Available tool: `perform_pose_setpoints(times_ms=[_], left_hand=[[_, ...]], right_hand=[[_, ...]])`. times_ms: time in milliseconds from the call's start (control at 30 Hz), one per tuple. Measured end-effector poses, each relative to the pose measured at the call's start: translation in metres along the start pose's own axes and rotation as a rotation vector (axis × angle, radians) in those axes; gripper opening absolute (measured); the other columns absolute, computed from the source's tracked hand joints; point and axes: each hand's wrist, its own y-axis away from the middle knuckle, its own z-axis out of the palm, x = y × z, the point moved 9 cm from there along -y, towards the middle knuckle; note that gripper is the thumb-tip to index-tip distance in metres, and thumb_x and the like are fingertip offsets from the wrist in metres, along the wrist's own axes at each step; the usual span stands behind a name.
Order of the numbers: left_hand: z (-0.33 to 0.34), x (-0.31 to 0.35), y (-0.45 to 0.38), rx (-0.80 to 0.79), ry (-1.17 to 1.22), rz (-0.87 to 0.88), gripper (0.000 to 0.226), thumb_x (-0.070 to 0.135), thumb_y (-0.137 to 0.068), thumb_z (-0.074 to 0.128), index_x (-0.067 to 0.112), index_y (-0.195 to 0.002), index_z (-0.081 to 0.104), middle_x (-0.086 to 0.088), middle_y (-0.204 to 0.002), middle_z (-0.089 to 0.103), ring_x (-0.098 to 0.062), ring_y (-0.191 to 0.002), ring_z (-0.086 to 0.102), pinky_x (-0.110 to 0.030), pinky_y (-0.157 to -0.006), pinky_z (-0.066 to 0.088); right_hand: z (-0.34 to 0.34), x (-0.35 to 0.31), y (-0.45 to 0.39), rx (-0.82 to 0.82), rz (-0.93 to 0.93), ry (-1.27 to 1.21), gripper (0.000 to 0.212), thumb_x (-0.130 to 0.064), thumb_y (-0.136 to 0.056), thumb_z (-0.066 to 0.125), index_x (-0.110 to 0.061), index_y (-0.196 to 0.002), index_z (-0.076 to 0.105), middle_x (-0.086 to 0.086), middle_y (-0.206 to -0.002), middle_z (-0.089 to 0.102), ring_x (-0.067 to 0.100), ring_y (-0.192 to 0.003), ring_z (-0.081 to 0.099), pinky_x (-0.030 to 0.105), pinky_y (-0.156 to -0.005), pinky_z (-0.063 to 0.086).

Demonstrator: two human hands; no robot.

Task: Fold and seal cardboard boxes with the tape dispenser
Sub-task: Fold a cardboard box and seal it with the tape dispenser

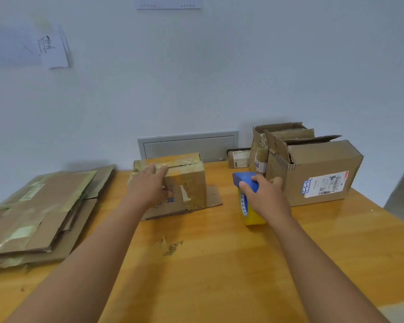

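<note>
- Box (184,180): small, brown, upright at the middle of the worktop (219,264), toward the wall. Top flaps are down, with glossy tape already across them. A loose flap or card sheet juts out flat at its base on the right.
- Left hand (147,187): laid over the box's top near corner, fingers fairly straight across the taped seam, thumb down the front face. Grip reads as apart and pressing, not clamped.
- Tape dispenser (248,197): blue handle over a yellow roll, standing on the worktop just right of the box and apart from it.
- Right hand (266,197): grip clamped around the blue handle, fingers curled over its top.
- Handling, box: judged light and likely empty, so it would slide under a pull of tape; worn card, stiff at edges and soft mid-panel. Best held down from above at a corner, as the left hand has it.
- Handling, dispenser: rigid plastic, modest weight; take it by the handle only. Its cutter is not visible from here.
- Flat boxes (40,213): stack at the left edge, unfolded, old tape on them.
- Open boxes (313,169): two or three at the right rear, flaps up, one with a label.
</note>
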Motion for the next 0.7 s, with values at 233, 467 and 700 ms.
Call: perform_pose_setpoints(times_ms=[233, 467, 700], left_hand=[[-0.007, 0.003, 0.008, 0.029, 0.018, -0.011, 0.079, 0.055, -0.085, 0.067, 0.033, -0.150, 0.028, -0.001, -0.130, 0.046, -0.022, -0.116, 0.051, -0.035, -0.086, 0.051], [-0.009, 0.024, 0.011, 0.011, 0.014, 0.041, 0.075, 0.054, -0.086, 0.065, 0.034, -0.150, 0.029, -0.002, -0.135, 0.047, -0.023, -0.122, 0.050, -0.037, -0.093, 0.048], [-0.006, 0.016, 0.013, 0.046, -0.055, 0.120, 0.076, 0.069, -0.087, 0.052, 0.041, -0.152, 0.022, 0.003, -0.159, 0.031, -0.025, -0.150, 0.018, -0.048, -0.122, -0.002]], right_hand=[[0.013, -0.001, 0.011, -0.027, 0.034, 0.038, 0.044, -0.040, -0.102, 0.034, -0.021, -0.140, 0.025, 0.018, -0.126, 0.035, 0.034, -0.083, 0.056, 0.042, -0.073, 0.053], [0.012, 0.005, 0.020, 0.202, -0.029, -0.135, 0.050, -0.045, -0.098, 0.054, -0.019, -0.138, 0.041, 0.012, -0.123, 0.036, 0.027, -0.085, 0.050, 0.030, -0.064, 0.041], [-0.042, -0.052, 0.029, 0.401, -0.276, -0.227, 0.043, -0.034, -0.092, 0.067, -0.017, -0.131, 0.056, 0.006, -0.112, 0.039, 0.014, -0.087, 0.041, 0.017, -0.065, 0.034]])
